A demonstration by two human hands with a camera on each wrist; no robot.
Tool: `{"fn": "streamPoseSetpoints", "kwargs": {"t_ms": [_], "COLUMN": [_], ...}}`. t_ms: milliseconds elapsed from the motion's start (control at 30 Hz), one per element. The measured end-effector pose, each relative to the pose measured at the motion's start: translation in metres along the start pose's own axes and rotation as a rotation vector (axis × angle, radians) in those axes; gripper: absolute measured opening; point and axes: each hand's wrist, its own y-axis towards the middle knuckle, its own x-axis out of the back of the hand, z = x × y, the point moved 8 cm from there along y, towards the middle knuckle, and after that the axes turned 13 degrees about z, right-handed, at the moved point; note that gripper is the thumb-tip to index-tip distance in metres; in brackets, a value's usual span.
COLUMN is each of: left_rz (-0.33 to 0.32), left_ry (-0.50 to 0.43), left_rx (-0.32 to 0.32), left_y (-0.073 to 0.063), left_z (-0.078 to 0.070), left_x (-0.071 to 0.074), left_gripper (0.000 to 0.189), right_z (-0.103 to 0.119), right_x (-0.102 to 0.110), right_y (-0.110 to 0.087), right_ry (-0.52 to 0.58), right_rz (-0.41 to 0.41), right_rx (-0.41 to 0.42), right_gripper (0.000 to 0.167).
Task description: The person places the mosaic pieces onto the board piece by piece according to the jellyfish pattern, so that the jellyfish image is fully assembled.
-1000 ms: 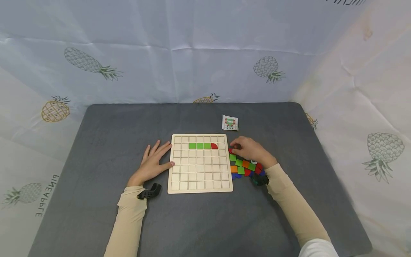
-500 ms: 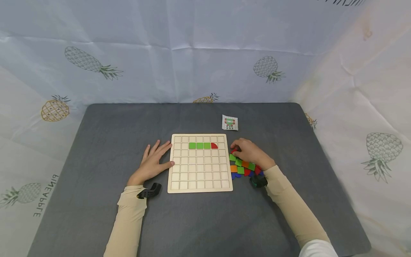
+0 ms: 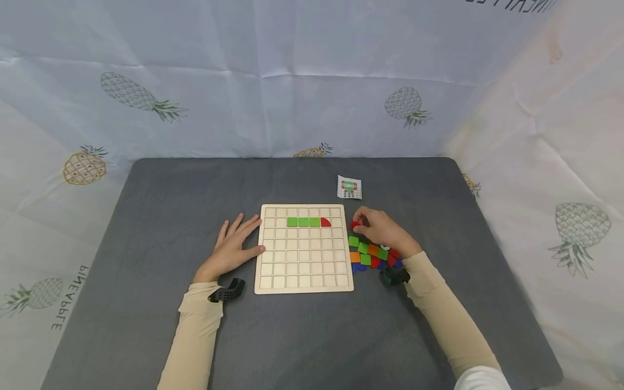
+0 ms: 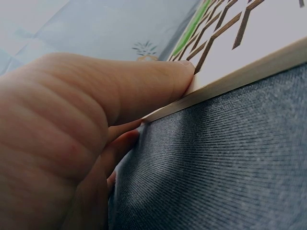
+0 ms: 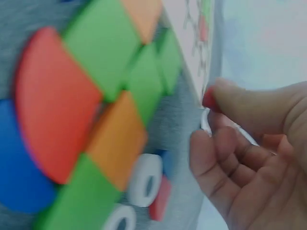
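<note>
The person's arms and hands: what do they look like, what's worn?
The left hand and right hand wear no gloves. Plain beige cloth sleeves cover both forearms; white cloth shows higher on the right arm. A black perforated band sits at the left wrist, a dark, partly greenish device at the right.

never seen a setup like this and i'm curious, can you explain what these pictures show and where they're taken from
No machine here: a person works with two bare hands. The wide picture comes from a camera worn on the head, looking forward and down; the two close ones come from cameras on the left and right wrists. On a dark grey table lies a pale gridded board with three green squares and a rounded red piece in a row. Loose coloured pieces lie to its right, and a small printed card beyond its far right corner. The left hand touches the board's left edge; the right hand pinches another red piece, partly hidden.
</note>
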Motion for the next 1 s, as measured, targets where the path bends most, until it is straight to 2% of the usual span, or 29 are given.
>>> {"fn": "streamPoseSetpoints", "kwargs": {"t_ms": [167, 333, 600, 767, 1000], "left_rz": [-0.013, -0.001, 0.009, 0.007, 0.006], "left_ry": [-0.003, -0.004, -0.004, -0.004, -0.005], "left_rx": [-0.006, 0.002, 0.001, -0.002, 0.0], "left_y": [0.0, 0.001, 0.002, 0.002, 0.001], "left_z": [-0.001, 0.0, 0.001, 0.001, 0.001], "left_x": [0.001, 0.0, -0.002, -0.002, -0.001], "left_gripper": [0.079, 0.079, 0.08, 0.079, 0.079], "right_z": [0.014, 0.024, 0.04, 0.049, 0.07], "right_x": [0.02, 0.033, 0.038, 0.039, 0.039], "right_y": [-0.001, 0.004, 0.017, 0.027, 0.042], "right_ry": [0.014, 0.093, 0.227, 0.275, 0.217], "right_rz": [-0.093, -0.129, -0.097, -0.082, -0.102], "right_rx": [0.103, 0.105, 0.157, 0.181, 0.209], "right_gripper": [0.033, 0.028, 0.027, 0.026, 0.019]}}
